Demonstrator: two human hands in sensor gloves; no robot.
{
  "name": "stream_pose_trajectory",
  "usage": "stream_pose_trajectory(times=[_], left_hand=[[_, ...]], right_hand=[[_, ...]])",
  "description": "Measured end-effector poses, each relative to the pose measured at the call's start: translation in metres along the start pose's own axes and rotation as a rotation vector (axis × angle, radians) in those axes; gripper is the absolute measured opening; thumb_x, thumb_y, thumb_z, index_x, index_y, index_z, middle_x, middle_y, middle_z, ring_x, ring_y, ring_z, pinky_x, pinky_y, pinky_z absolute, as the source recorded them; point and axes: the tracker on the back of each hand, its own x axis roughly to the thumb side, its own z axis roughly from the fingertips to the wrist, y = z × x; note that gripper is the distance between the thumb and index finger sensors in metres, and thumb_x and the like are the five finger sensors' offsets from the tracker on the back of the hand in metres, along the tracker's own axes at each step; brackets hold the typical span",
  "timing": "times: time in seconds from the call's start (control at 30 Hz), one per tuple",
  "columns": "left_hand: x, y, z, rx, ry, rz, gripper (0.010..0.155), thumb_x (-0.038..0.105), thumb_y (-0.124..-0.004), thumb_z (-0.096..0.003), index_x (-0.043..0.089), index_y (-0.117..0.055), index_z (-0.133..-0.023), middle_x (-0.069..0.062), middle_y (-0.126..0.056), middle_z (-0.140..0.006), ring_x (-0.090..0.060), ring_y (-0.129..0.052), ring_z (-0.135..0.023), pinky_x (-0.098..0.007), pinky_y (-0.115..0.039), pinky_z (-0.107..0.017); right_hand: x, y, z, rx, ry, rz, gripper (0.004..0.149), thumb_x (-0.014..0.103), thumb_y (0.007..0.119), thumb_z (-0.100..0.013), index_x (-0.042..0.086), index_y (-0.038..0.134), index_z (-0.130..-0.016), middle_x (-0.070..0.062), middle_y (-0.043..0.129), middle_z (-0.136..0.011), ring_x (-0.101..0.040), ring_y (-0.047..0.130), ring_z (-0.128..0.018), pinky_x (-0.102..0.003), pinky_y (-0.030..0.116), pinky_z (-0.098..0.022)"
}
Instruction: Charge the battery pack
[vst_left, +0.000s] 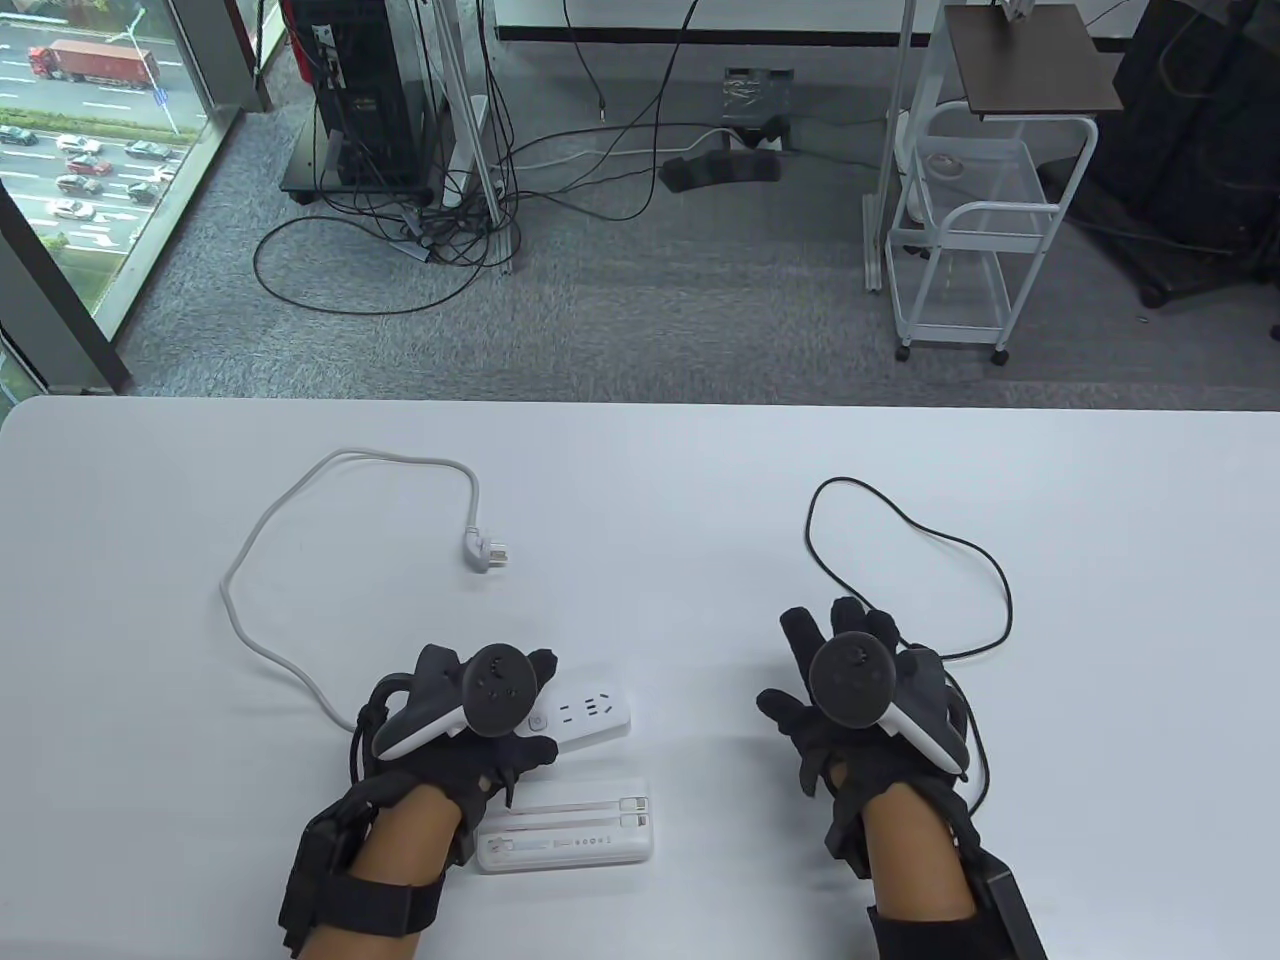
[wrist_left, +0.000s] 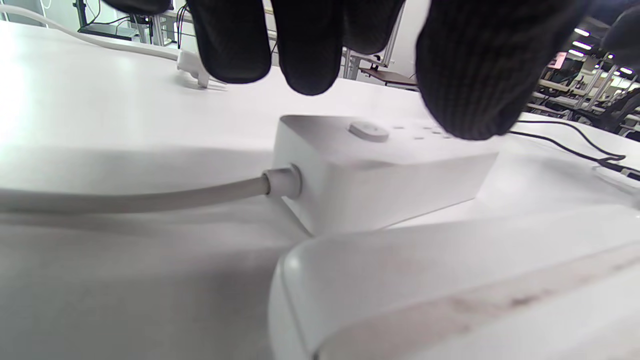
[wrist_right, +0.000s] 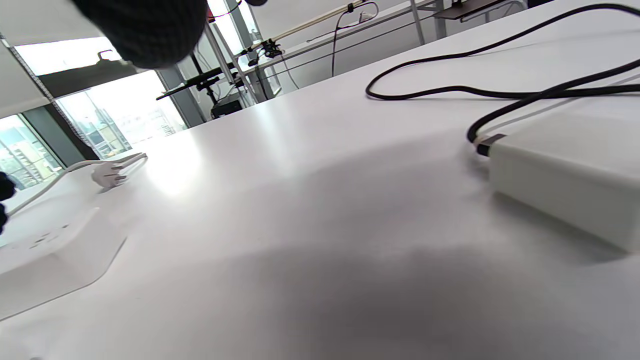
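A white battery pack (vst_left: 570, 830) lies near the table's front edge; it fills the bottom of the left wrist view (wrist_left: 450, 290). Just behind it lies a white power strip (vst_left: 595, 712) (wrist_left: 380, 170) (wrist_right: 45, 250). My left hand (vst_left: 530, 702) hovers over the strip's left end, fingers (wrist_left: 310, 50) spread and holding nothing. The strip's white cord (vst_left: 250, 620) loops to a loose plug (vst_left: 487, 552) (wrist_left: 195, 67) (wrist_right: 112, 172). My right hand (vst_left: 800, 668) is spread open at the right, over a white charger block (wrist_right: 570, 180) with a black cable (vst_left: 905, 520) (wrist_right: 450, 90).
The white table (vst_left: 700, 470) ends at a far edge, with grey carpet beyond. On the floor stand a white wire cart (vst_left: 965, 230), a black computer tower (vst_left: 360, 90) and tangled cables. A window is at the far left.
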Motion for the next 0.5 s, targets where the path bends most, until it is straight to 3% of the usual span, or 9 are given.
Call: stream_pose_trajectory(times=[0.23,0.5], left_hand=[[0.003,0.000,0.002,-0.008,-0.026,0.042,0.089,0.057,-0.088,-0.0424,0.025,-0.050,-0.115,-0.006,-0.067,-0.114,-0.040,-0.073,-0.101,-0.067,-0.054,-0.071],[-0.008,0.003,0.004,0.006,-0.004,0.097,0.088,0.058,-0.087,-0.0433,0.025,-0.050,-0.115,-0.006,-0.067,-0.114,-0.040,-0.073,-0.100,-0.067,-0.053,-0.071]], right_hand=[[-0.033,-0.002,-0.002,-0.017,0.293,0.089,0.072,0.047,0.078,-0.045,0.017,0.051,-0.105,-0.026,0.048,-0.112,-0.059,0.051,-0.098,-0.082,0.028,-0.065],[-0.047,0.015,-0.009,0.056,0.482,0.276,0.076,0.052,0.082,-0.041,0.016,0.057,-0.103,-0.021,0.070,-0.100,-0.050,0.080,-0.084,-0.075,0.050,-0.066]])
